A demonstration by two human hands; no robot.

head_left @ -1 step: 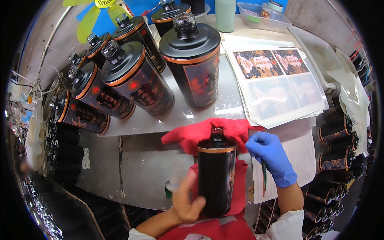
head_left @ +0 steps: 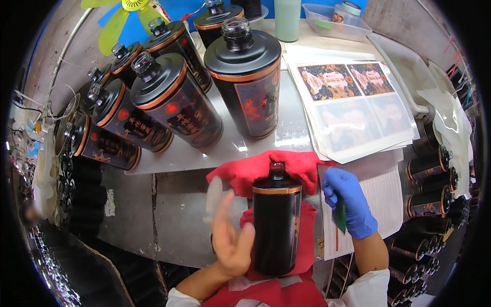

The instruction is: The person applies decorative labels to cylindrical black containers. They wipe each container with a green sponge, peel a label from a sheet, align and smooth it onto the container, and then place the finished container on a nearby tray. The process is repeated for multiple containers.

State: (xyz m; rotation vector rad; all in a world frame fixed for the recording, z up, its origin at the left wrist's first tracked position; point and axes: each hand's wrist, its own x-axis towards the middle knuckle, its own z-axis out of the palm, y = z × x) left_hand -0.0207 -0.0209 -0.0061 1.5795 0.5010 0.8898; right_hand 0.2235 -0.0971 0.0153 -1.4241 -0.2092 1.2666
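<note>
A black bottle [head_left: 276, 230] with a copper-coloured band lies tilted in front of me on red cloth, its neck resting against a bunched red towel [head_left: 235, 169]. My bare left hand [head_left: 232, 238] is beside the bottle's left side, fingers apart and holding nothing. One finger of it is a pale blur, perhaps covered. To the bottle's right, my blue-gloved right hand [head_left: 349, 202] is closed around a small flat green scraper [head_left: 339, 217], which points down over a striped paper sheet [head_left: 376, 204]. The bottle touches neither hand's grip.
Several decorated black bottles [head_left: 176, 102] stand on the grey board [head_left: 291, 123] at the back left. A stack of printed transfer sheets [head_left: 358, 117] lies at the back right. More bottles [head_left: 429, 202] fill the right side. Behind are a green fan [head_left: 113, 30] and a plastic tub [head_left: 337, 23].
My left hand has risen and shifted away from the bottle's lower side. My right hand has turned and moved slightly right, and the scraper now shows its broad face.
</note>
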